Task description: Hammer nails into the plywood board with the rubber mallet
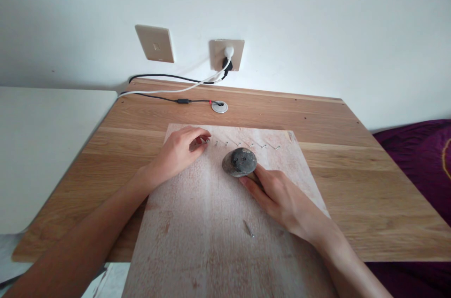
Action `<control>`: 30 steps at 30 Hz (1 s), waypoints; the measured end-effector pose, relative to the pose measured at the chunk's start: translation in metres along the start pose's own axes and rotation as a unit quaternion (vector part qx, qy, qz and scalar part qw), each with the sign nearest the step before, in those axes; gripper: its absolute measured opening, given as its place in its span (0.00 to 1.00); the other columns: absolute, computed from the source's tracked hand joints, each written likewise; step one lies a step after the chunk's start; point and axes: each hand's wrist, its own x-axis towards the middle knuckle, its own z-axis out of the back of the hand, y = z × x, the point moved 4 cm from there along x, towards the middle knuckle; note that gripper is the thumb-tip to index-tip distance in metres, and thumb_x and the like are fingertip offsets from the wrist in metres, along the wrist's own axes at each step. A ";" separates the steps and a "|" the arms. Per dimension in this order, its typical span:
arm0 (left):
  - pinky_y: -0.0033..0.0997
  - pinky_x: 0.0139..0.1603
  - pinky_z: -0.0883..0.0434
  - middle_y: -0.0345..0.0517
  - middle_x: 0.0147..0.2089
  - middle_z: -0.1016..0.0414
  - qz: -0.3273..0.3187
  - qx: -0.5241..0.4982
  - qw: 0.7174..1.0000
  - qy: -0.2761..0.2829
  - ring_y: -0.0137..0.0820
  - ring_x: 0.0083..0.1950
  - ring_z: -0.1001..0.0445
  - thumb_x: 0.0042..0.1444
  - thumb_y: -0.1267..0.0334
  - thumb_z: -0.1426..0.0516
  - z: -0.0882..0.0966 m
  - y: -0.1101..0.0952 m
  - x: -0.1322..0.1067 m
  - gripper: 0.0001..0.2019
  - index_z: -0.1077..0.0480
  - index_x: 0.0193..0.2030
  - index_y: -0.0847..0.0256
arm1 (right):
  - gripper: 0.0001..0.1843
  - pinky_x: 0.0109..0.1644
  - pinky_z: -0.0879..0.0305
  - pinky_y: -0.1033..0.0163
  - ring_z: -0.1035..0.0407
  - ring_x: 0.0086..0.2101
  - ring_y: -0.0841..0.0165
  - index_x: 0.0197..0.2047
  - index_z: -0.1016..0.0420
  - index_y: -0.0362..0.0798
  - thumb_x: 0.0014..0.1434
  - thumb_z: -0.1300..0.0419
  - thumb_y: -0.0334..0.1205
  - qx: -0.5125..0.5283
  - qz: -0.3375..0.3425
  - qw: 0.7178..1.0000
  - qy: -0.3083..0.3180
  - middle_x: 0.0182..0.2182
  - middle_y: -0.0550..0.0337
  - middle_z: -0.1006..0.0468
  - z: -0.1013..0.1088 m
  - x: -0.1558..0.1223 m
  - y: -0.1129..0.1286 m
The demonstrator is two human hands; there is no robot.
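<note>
My left hand (183, 151) is at the far left part of a pale, whitewashed wooden board (190, 241), its thumb and forefinger pinched about a small nail (207, 141). To the right, a row of several nails stands in the board, and the outermost nail (278, 147) leans. My right hand (276, 190) grips a rubber mallet (240, 162) close below its worn grey-black head, which is held over the board just nearer to me than the row. One loose nail (248, 228) lies flat on the board, nearer to me than the mallet.
Beneath the board is a wooden desk (369, 194) against a white wall. Behind it, black and white cables run from a wall socket (218, 51), past a round cable grommet (220, 107). A white surface (45, 147) adjoins at left; purple fabric (416, 157) lies at right.
</note>
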 end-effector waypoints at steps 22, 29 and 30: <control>0.34 0.44 0.21 0.44 0.41 0.16 0.014 -0.011 1.000 -0.009 0.33 0.40 0.18 0.58 0.77 0.38 -0.004 0.008 -0.002 0.13 0.22 0.48 0.59 | 0.12 0.34 0.42 0.60 0.29 0.27 0.65 0.38 0.35 0.52 0.76 0.50 0.43 0.018 0.003 1.000 0.018 0.27 0.61 0.24 0.007 0.005 0.012; 0.34 0.44 0.21 0.44 0.41 0.16 0.041 -0.026 0.999 -0.009 0.33 0.41 0.18 0.59 0.75 0.36 -0.004 0.008 -0.002 0.13 0.22 0.49 0.59 | 0.14 0.30 0.47 0.61 0.34 0.23 0.67 0.37 0.35 0.52 0.75 0.50 0.47 -0.075 0.039 0.995 -0.046 0.23 0.63 0.27 0.025 0.041 0.023; 0.33 0.44 0.21 0.44 0.41 0.16 0.040 -0.025 0.999 -0.008 0.33 0.41 0.18 0.59 0.74 0.36 -0.004 0.008 -0.002 0.13 0.22 0.50 0.60 | 0.15 0.31 0.47 0.61 0.33 0.24 0.67 0.36 0.35 0.52 0.75 0.50 0.47 -0.082 0.041 0.994 -0.052 0.24 0.62 0.27 0.027 0.048 0.024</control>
